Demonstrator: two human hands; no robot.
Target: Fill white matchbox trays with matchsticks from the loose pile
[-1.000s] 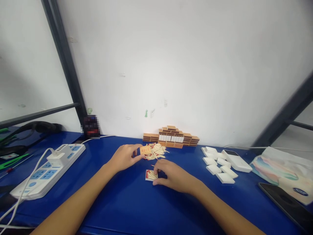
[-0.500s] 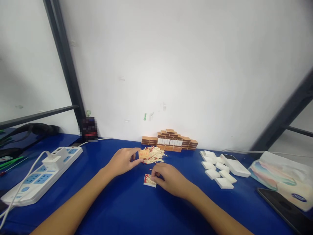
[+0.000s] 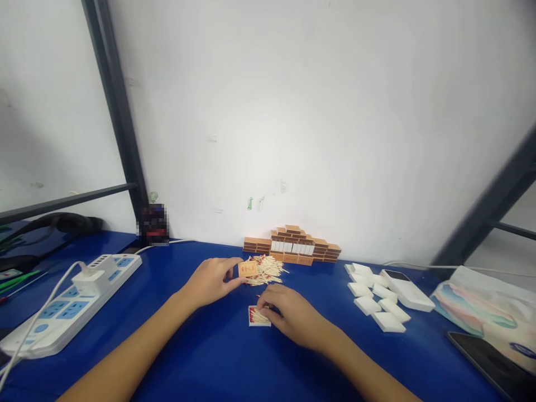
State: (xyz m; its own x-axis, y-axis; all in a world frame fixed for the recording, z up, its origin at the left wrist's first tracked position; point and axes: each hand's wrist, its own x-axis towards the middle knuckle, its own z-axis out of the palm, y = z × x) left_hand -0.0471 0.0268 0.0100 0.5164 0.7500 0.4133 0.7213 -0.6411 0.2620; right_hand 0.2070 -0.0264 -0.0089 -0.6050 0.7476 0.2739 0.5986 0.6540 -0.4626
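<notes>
My left hand [image 3: 213,281] holds an orange matchbox sleeve [image 3: 247,269] with red lettering between thumb and fingers, at the left edge of a loose pile of matches [image 3: 270,270]. Below it, a white matchbox tray [image 3: 260,324] lies on the blue table, with red-tipped matches [image 3: 257,316] in it. My right hand [image 3: 288,312] is pinched over the tray's right side, fingertips at the matches. A small reddish tip sticks out past its fingers and looks like a match. Those fingers cover part of the tray.
Behind the pile, stacked matchboxes [image 3: 291,245] stand against the wall. Several white trays [image 3: 387,321] lie to the right, beside a white device [image 3: 408,290], a tissue pack [image 3: 481,312] and a phone [image 3: 489,357]. A power strip [image 3: 69,307] with a white cable occupies the left.
The view has shifted slightly, so everything appears a little lower. The tray sits straighter than before, and my right hand stays pinched beside it. My left hand keeps the sleeve.
</notes>
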